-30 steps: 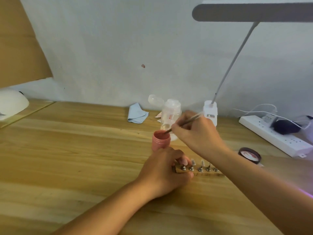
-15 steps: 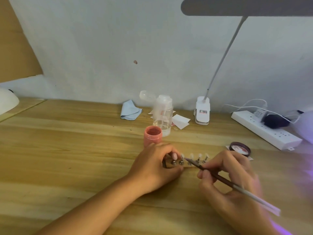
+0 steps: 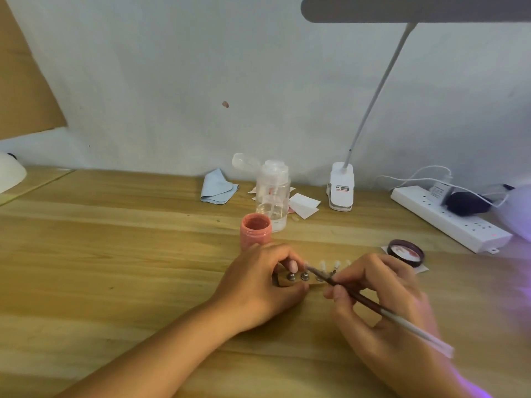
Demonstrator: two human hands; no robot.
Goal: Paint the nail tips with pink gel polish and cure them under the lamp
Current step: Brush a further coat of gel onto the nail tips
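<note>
A: Which step?

B: Painting, by the look of it. Grips the brush (image 3: pixel 365 300) pencil-style in the right hand (image 3: pixel 382 305), bristle end down at a tip near the left end of the row. Cannot tell whether touching yet.

A: And the other hand?

B: Pinches the left end of the wooden strip (image 3: pixel 287 281) with the left hand (image 3: pixel 258 285), fingers curled round it, seemingly to steady it. Nail tips (image 3: pixel 323 265) upright on small pegs along that strip, mid-table (image 3: pixel 115 268), between the two hands.

A: Polish?

B: Open pink jar (image 3: pixel 255 229) just beyond the left hand, right in front of a clear bottle (image 3: pixel 273 193). Dark lid (image 3: pixel 405 252) off to the right.

A: Next move?

B: Probably a light stroke along that tip, then rightward, tip by tip, with a reload at the jar as needed. Calls for a small, steady wrist, not an arm swing.

A: Room?

B: Plenty of bare wood to the left and near. Tighter on the far side: jar and bottle close behind the knuckles, easy to knock on a reach. To the right, the lid, then a power strip (image 3: pixel 448 218), then a pale dome (image 3: pixel 517 214) with purple glow at the edge, likely the curing lamp. Lid in the way of a straight slide there.
</note>
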